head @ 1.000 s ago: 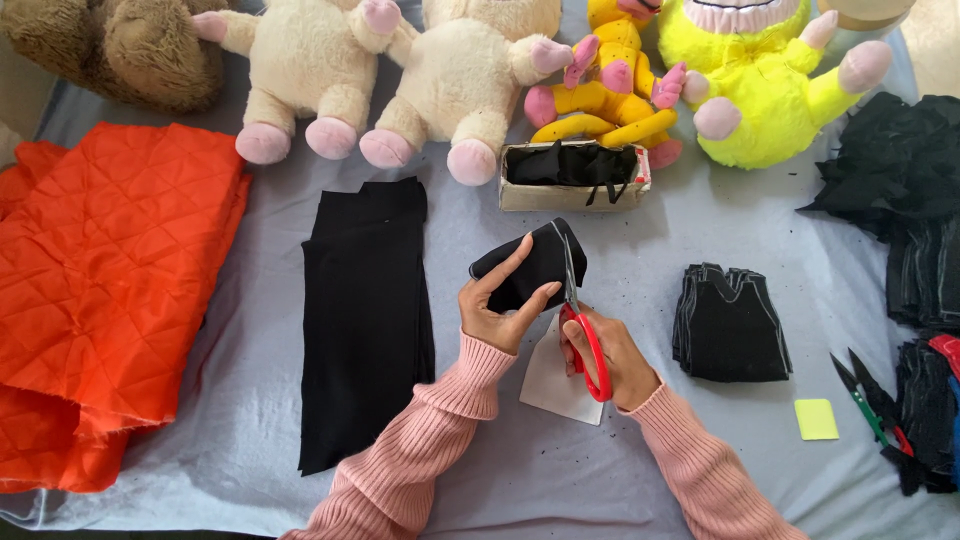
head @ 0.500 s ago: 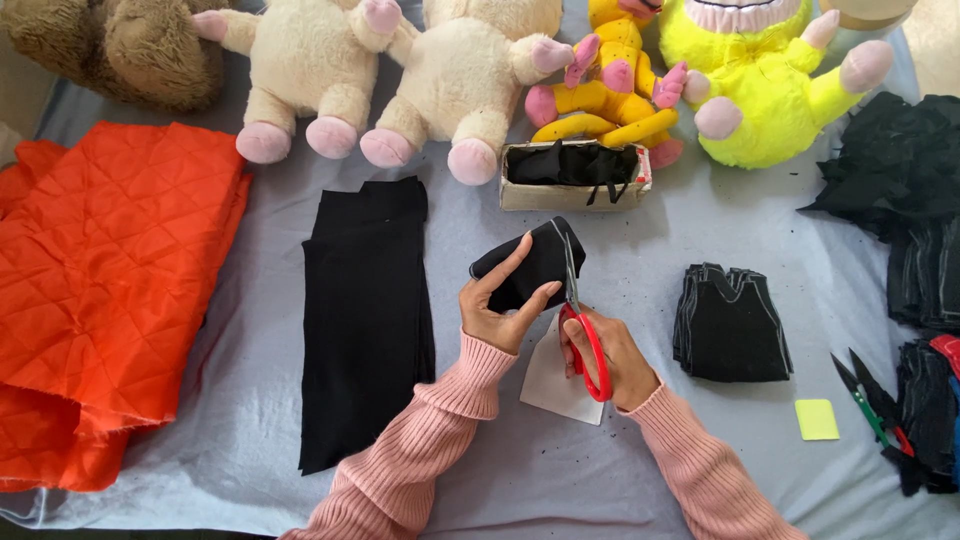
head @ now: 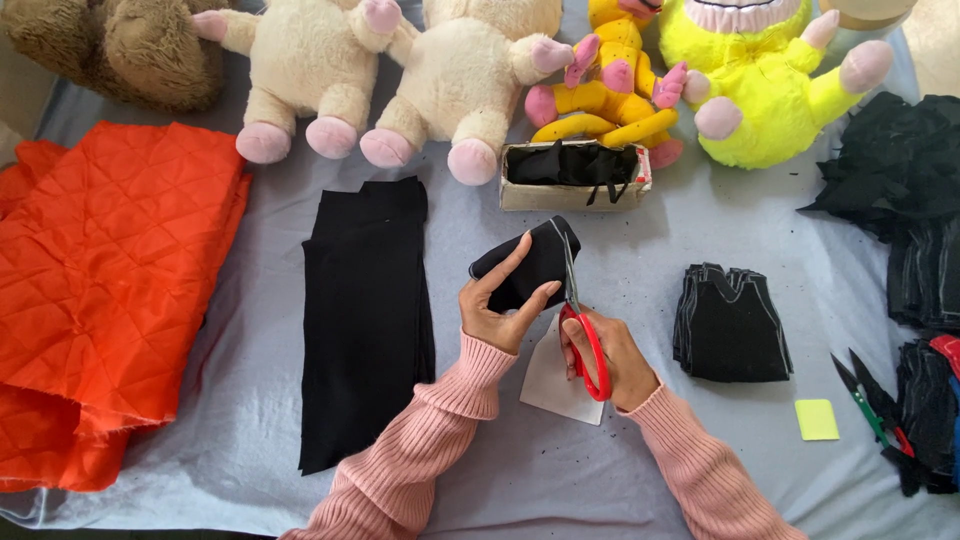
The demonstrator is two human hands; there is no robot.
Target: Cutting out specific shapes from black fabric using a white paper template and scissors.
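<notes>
My left hand (head: 497, 305) grips a small folded piece of black fabric (head: 530, 262) above the grey table cover (head: 640, 240). My right hand (head: 612, 362) holds red-handled scissors (head: 578, 310), whose blades run up along the right edge of that fabric. A white paper template (head: 553, 385) lies under my hands. Both arms wear pink ribbed sleeves. A long folded strip of black cloth (head: 365, 310) lies just left of my left hand.
A stack of cut black pieces (head: 730, 322) sits right of my hands. A cardboard box (head: 570, 172) with black scraps stands ahead, plush toys (head: 455, 80) behind it. Orange quilted fabric (head: 95, 280) fills the left. Black fabric piles (head: 915, 200), green-handled scissors (head: 865, 400) and a yellow chalk (head: 816, 420) lie right.
The scissors have worked slightly along the edge of the black fabric; both hands stay in nearly the same place.
</notes>
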